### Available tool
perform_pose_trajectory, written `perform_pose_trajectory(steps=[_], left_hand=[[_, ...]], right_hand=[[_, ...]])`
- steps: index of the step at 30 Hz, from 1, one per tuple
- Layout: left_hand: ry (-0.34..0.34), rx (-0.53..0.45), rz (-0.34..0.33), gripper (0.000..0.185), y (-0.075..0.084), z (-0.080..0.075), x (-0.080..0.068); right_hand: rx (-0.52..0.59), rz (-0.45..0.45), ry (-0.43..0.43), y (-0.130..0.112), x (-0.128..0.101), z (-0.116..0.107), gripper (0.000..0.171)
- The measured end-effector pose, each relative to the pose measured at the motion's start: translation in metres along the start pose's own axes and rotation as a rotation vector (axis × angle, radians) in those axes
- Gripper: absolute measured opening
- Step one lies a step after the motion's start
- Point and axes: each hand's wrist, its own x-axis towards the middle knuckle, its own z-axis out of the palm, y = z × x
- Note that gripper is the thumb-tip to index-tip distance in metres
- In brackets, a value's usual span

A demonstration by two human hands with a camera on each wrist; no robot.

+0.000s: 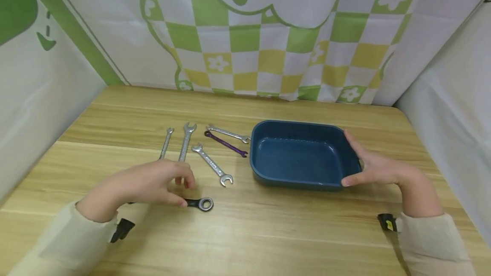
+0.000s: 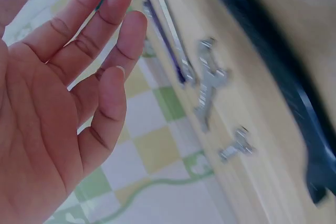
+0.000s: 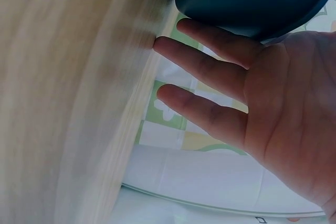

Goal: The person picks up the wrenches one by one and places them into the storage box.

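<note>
My left hand is just over a black ratchet wrench, whose ring end shows beyond the thumb and whose middle is hidden in the head view. In the left wrist view the fingers are loosely bent with nothing in the palm, and the black wrench lies apart from them. At the right end of a dark blue bin, my right hand spreads its thumb and index finger along the wall. Straight fingers of that hand show beside the bin in the right wrist view.
Left of the bin lie a purple wrench, a silver wrench behind it, a double open-ended wrench, a larger wrench and a small one. A checkered cloth hangs behind the wooden table.
</note>
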Motion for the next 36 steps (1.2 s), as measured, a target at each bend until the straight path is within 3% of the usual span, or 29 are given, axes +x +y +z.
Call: perform_pose_trajectory(steps=[12, 21, 28, 36], left_hand=[[-0.059, -0.104, -0.098, 0.025, -0.028, 0.019, -0.02], [-0.05, -0.045, -0.056, 0.021, -0.035, 0.021, -0.004], [-0.042, 0.031, -0.049, 0.025, -0.031, 0.024, 0.0], [-0.067, 0.027, -0.043, 0.024, -0.031, 0.025, 0.001]], right_hand=[[0.017, -0.015, -0.024, -0.002, 0.008, 0.003, 0.128], [0.02, 0.0, 0.011, 0.0, 0.0, 0.002, 0.129], [0.018, 0.005, 0.01, 0.0, 0.0, 0.002, 0.129], [0.014, 0.016, 0.008, -0.001, 0.0, 0.002, 0.129]])
